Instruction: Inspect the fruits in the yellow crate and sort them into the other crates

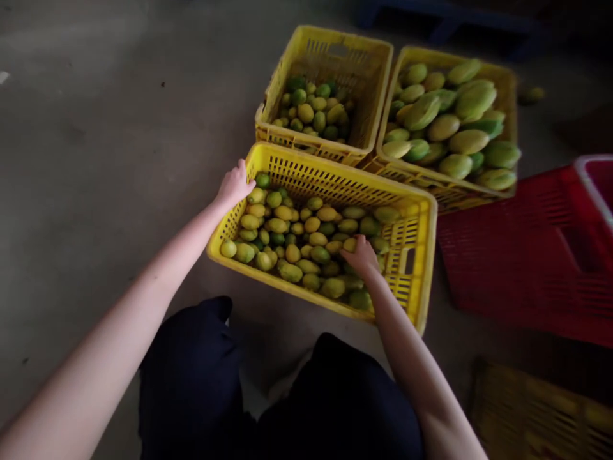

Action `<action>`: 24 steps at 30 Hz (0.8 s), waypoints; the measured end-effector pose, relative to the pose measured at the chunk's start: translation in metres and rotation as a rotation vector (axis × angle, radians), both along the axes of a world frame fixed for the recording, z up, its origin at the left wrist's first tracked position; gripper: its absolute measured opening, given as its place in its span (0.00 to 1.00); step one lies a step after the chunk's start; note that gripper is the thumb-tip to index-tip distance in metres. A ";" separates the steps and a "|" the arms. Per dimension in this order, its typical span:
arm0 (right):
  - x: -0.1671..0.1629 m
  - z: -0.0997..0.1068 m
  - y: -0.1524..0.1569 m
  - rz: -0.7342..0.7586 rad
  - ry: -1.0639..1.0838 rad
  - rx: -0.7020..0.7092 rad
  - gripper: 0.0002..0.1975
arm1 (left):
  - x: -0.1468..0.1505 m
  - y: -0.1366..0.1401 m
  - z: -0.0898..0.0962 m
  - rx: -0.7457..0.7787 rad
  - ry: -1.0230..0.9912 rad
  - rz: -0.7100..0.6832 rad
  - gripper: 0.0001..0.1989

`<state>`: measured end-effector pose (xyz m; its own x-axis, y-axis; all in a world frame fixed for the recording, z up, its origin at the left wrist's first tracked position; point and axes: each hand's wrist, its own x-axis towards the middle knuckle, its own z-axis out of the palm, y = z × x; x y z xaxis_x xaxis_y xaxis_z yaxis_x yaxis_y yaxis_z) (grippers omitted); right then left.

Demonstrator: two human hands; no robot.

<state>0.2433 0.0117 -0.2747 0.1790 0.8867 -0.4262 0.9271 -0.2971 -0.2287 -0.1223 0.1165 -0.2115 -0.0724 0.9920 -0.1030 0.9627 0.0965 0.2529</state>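
Note:
In front of my knees stands a yellow plastic crate (pixel 306 295) with slotted walls, holding many yellow and green lemons (pixel 290 272). My left hand (pixel 235 185) is closed over the crate's far left corner, thumb inside the rim. Inside the crate, toward the right, my right hand (pixel 360 257) has its fingers closed around a yellowish lemon (pixel 350 245). Other lemons lie close about that hand, and its palm side is hidden. Larger greenish fruits rest at the crate's right end.
Behind, a second yellow crate (pixel 263 118) holds smaller lemons; beside it, another yellow crate (pixel 445 199) is heaped with large, long green-yellow fruits (pixel 474 100). A red crate (pixel 517 255) stands at right. A dark yellowish crate (pixel 541 409) is lower right, a blue pallet (pixel 445 9) at the back.

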 end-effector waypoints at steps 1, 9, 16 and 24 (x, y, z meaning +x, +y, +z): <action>0.001 -0.001 0.001 0.006 0.003 0.001 0.31 | 0.000 -0.001 0.001 0.024 -0.009 -0.007 0.26; 0.010 -0.011 0.009 0.058 0.053 0.049 0.29 | 0.007 -0.014 0.011 0.233 0.000 -0.266 0.26; 0.006 -0.008 0.013 0.096 0.042 0.016 0.29 | 0.080 -0.033 -0.045 -0.119 0.141 -0.954 0.22; 0.006 0.002 0.016 0.141 0.063 -0.063 0.30 | 0.157 -0.039 -0.115 -0.552 0.338 -1.194 0.24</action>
